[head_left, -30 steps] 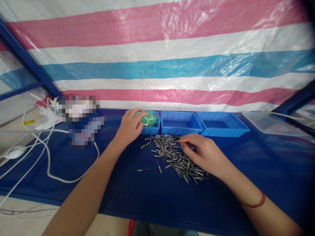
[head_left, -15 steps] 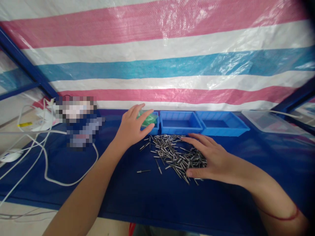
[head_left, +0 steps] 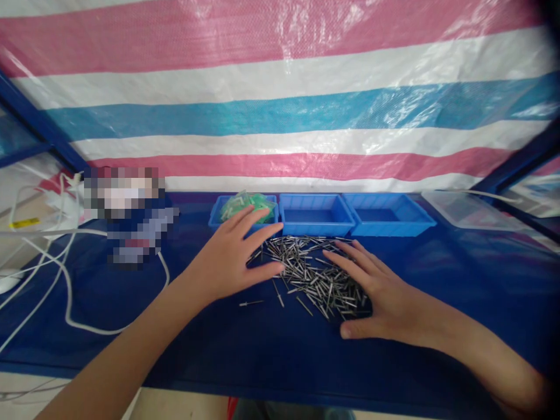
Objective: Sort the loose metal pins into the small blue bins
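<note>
A loose pile of silvery pop rivets (head_left: pixel 317 277) lies on the dark blue tabletop (head_left: pixel 245 356). At the pile's left edge is my left hand (head_left: pixel 234 254), fingers spread, with nothing in its grasp. My right hand (head_left: pixel 382 291) curves around the right side of the pile, thumb and fingers apart; its palm side is hidden. Beyond my left fingers stands a blue bin (head_left: pixel 214 217) holding green plastic packets (head_left: pixel 245 204). Two more blue bins, the middle one (head_left: pixel 317 226) and the right one (head_left: pixel 389 226), stand in line with it and show bare floors.
A translucent plastic lid or sheet (head_left: pixel 468 211) lies at the back right. White cables (head_left: pixel 70 303) trail over the left side, near a blurred-out patch of objects (head_left: pixel 131 216). A striped tarp (head_left: pixel 280 116) hangs behind, between blue frame posts (head_left: pixel 52 137).
My left hand has come down from the left bin to the rivets' left edge, uncovering the green packets. My right hand has shifted slightly down, its thumb further from the pile. The view has moved slightly.
</note>
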Motion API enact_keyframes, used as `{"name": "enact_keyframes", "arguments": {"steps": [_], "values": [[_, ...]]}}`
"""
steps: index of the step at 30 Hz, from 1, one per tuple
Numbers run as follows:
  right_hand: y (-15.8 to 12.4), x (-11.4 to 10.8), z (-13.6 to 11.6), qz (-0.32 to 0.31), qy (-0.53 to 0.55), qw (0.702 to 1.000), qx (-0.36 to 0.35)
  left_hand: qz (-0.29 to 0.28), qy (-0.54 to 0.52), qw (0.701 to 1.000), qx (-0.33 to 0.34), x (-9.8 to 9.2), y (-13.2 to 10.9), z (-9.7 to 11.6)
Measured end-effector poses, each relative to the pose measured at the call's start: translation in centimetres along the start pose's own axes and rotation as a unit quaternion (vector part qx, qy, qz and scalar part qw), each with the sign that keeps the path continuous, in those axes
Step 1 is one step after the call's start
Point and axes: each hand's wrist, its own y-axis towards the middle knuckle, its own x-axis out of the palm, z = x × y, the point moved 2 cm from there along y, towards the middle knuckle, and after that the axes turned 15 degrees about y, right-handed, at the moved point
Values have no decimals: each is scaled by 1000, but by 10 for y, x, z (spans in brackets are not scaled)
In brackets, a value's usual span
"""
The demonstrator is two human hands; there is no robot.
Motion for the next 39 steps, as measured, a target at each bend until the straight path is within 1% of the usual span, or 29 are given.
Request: {"name": "enact_keyframes", "arguments": {"steps": [2,4,5,7,9,13,17,20,23,27,29,31,35,37,39], "values": [[-11,2,9,35,-21,999,-5,-37,-19,999,-7,6,-21,9],[-17,6,14,68,-38,997,-9,-69,-26,997,-22,19,-36,17],[-19,8,15,79,-43,996,-14,-82,-29,996,-23,26,-40,20],[-16,13,13,87,-46,995,-28,-96,-38,994,-20,38,-40,28],[-10,16,8,87,-43,994,-40,-95,-49,994,-15,45,-31,35],[5,22,-5,87,-28,994,-55,-68,-68,995,-1,48,-12,51],[20,28,-16,90,13,993,-79,-43,-86,995,12,50,-4,62],[30,31,-22,112,71,988,-82,-32,-96,995,10,53,-1,66],[34,30,-24,146,132,977,-85,-20,-102,995,-1,53,0,67],[28,18,-21,217,172,956,-99,5,-104,994,-16,51,-1,65],[23,11,-19,232,171,952,-105,18,-105,994,-19,50,-1,65],[19,4,-17,222,161,956,-108,31,-106,994,-14,49,-2,65],[12,-9,-13,174,120,972,-106,54,-108,993,10,46,-2,65],[3,-13,-10,161,98,977,-102,67,-108,992,23,43,-3,66],[-11,-15,-6,164,73,980,-87,80,-108,990,35,39,-3,67]]}}
